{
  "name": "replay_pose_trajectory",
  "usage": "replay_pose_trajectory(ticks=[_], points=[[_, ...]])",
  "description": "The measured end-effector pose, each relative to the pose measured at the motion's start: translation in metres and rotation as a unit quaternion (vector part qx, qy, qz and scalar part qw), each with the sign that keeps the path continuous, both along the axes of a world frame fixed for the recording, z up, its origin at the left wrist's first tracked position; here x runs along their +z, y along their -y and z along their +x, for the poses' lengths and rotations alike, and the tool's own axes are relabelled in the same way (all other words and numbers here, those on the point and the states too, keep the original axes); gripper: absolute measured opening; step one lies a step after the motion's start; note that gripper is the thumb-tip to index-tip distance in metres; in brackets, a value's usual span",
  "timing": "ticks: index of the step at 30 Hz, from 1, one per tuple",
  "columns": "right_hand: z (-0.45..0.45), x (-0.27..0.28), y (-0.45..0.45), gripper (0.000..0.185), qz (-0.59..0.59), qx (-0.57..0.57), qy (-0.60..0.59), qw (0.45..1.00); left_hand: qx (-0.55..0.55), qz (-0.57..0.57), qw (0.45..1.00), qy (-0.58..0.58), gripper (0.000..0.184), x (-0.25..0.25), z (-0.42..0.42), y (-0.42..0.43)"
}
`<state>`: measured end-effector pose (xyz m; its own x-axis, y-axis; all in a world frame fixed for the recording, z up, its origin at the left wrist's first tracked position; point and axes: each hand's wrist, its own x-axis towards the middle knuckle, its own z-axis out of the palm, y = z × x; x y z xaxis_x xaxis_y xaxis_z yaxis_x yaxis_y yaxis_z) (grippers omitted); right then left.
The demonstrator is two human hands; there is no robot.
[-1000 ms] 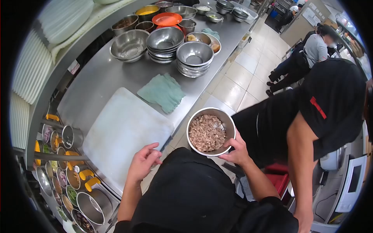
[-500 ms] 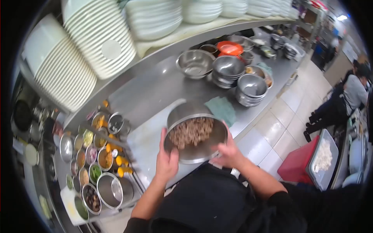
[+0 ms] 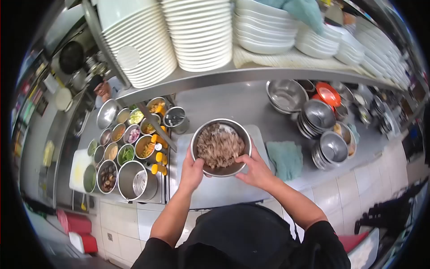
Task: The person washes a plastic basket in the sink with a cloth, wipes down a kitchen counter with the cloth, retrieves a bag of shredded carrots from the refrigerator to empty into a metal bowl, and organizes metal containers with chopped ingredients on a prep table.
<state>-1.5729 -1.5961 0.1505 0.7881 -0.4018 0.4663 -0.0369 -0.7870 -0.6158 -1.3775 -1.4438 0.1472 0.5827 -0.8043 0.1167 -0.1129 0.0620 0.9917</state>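
Note:
A round metal container (image 3: 219, 148) of chopped brown meat (image 3: 217, 143) is held above the white cutting board (image 3: 246, 190), its opening facing up toward me. My left hand (image 3: 192, 170) grips its lower left side, with the thumb at the rim. On the lower right side my right hand (image 3: 255, 169) is closed on it, thumb over the rim beside the meat. A green cloth (image 3: 285, 160) lies to the right of the board. Left of the board stands a metal pot (image 3: 176, 119) with something inside that I cannot make out.
Several containers of cut ingredients (image 3: 126, 154) and a large metal pot (image 3: 137, 180) stand on the left. Metal bowls (image 3: 333, 147) are stacked on the right. A shelf edge (image 3: 251, 75) with white dishes (image 3: 197, 36) crosses above the counter. Another person's hand (image 3: 102, 88) shows at the upper left.
The view has swung left toward the ingredient containers. My left hand, empty and apart at first, has taken hold of the container, which is now over the board.

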Motion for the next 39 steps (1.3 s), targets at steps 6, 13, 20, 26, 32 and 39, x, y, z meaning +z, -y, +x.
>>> replay_pose_trajectory(ticks=[6, 13, 20, 26, 32, 39], points=[[-0.007, 0.035, 0.002, 0.059, -0.106, 0.076, -0.023, 0.991, 0.089, -0.002, 0.985, -0.147, 0.068, 0.011, -0.037, -0.011], [0.090, -0.028, 0.003, 0.044, 0.003, 0.016, -0.200, 0.980, 0.101, 0.099, 0.990, -0.013, 0.074, 0.004, -0.070, -0.009], [0.065, -0.030, 0.005, 0.029, -0.127, 0.240, -0.230, 0.935, 0.117, 0.150, 0.976, 0.108, 0.071, 0.000, -0.069, -0.007], [0.008, -0.008, 0.017, 0.041, -0.224, 0.233, -0.198, 0.925, 0.130, 0.116, 0.984, -0.039, 0.073, 0.005, -0.076, -0.008], [0.046, -0.026, 0.022, 0.048, -0.089, 0.053, -0.288, 0.952, 0.098, 0.151, 0.984, -0.007, 0.075, 0.008, -0.085, -0.007], [0.038, -0.020, 0.023, 0.037, -0.014, 0.100, -0.288, 0.952, 0.102, 0.143, 0.984, -0.001, 0.074, -0.002, -0.084, -0.009]])
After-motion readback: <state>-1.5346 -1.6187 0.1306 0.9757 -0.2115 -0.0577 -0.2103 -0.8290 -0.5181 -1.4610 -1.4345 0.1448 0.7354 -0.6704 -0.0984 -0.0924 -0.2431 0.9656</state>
